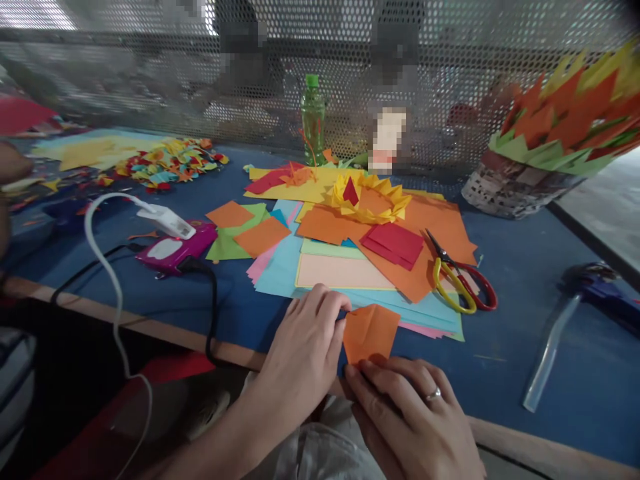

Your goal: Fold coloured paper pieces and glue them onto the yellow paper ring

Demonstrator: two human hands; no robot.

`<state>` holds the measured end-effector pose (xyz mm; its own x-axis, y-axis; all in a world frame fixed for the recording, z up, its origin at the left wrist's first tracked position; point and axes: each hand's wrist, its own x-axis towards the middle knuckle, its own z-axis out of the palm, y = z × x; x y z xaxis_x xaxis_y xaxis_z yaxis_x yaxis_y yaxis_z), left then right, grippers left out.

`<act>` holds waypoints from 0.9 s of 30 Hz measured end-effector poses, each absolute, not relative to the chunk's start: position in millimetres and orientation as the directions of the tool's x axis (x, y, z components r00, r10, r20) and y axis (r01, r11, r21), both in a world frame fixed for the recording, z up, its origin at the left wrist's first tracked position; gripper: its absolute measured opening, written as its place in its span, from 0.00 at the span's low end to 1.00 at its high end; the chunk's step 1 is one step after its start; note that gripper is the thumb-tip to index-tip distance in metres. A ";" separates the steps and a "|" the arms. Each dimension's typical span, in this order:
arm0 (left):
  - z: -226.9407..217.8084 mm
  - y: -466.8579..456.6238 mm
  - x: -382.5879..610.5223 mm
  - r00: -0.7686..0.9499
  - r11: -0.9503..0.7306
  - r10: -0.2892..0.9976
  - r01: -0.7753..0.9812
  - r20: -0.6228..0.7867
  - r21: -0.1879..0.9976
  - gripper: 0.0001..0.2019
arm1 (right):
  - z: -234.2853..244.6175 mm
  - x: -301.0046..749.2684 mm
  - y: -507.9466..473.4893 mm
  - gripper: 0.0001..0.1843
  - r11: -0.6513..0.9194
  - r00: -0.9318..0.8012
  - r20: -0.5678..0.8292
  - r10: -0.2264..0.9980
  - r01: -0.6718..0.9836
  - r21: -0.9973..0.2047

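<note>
A small square of orange paper (373, 327) with a crease down it lies at the table's front edge, between my two hands. My left hand (310, 347) has its fingers curled at the paper's left edge. Along the bottom edge, the fingers of my right hand (413, 403), which wears a ring, press on the same paper. Just beyond are stacked colored sheets (280, 273), red paper squares (393, 243) and scissors (453, 270) with one yellow and one red handle. A ring of folded yellow paper points (373, 212) rests on the orange sheets.
A purple power strip (175, 250) with a white plug sits left, its cables hanging over the edge. Right is a blue glue gun (605, 290) with a clear glue stick (553, 357). A paper-pointed basket (520, 180), green bottle (313, 123) and folded scraps (165, 163) stand farther back.
</note>
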<state>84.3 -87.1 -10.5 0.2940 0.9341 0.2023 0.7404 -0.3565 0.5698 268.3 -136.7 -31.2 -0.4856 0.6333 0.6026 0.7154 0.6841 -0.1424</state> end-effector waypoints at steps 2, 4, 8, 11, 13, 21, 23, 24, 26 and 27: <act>-12.8 -91.0 82.8 0.282 -0.382 0.924 0.727 0.258 0.571 0.10 | -31.2 266.5 -138.0 0.13 0.675 -0.461 0.615 0.639 0.720 -0.161; -16.1 -98.5 80.0 0.283 -0.454 0.883 0.715 0.374 0.532 0.14 | -33.2 265.5 -139.5 0.14 0.664 -0.445 0.615 0.651 0.726 -0.179; -24.5 -120.6 71.3 0.433 -0.663 0.724 0.653 0.536 0.367 0.15 | -40.1 267.5 -141.4 0.13 0.672 -0.451 0.609 0.652 0.716 -0.189; -30.8 -133.5 63.7 0.580 -0.774 0.590 0.604 0.562 0.189 0.27 | -43.9 269.9 -141.7 0.14 0.670 -0.455 0.599 0.659 0.717 -0.193; -34.6 -136.8 60.5 0.646 -0.775 0.590 0.621 0.484 0.117 0.31 | -45.4 270.2 -141.9 0.15 0.660 -0.450 0.594 0.667 0.727 -0.190; -45.2 -126.6 67.5 0.532 -0.740 0.595 0.655 0.603 0.152 0.33 | -43.5 270.9 -140.3 0.14 0.654 -0.455 0.611 0.647 0.744 -0.139; -45.6 -125.4 68.1 0.532 -0.734 0.605 0.662 0.593 0.154 0.31 | -40.7 275.4 -138.6 0.16 0.678 -0.518 0.593 0.617 0.732 -0.065; -45.8 -125.5 68.4 0.530 -0.727 0.611 0.669 0.589 0.153 0.29 | -39.5 277.8 -137.7 0.17 0.694 -0.559 0.578 0.595 0.719 -0.019; -47.1 -127.1 69.5 0.518 -0.713 0.615 0.686 0.594 0.141 0.29 | -37.8 281.5 -136.2 0.18 0.715 -0.612 0.553 0.565 0.698 0.041; -48.3 -128.4 70.5 0.506 -0.703 0.620 0.698 0.600 0.137 0.29 | -37.6 282.4 -135.8 0.18 0.715 -0.615 0.550 0.565 0.698 0.045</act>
<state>70.5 -128.4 -48.3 0.5064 0.6197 0.5997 0.6983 -0.7027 0.1365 282.4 -135.8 -37.6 -0.6146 0.5651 0.5503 0.6975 0.7152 0.0445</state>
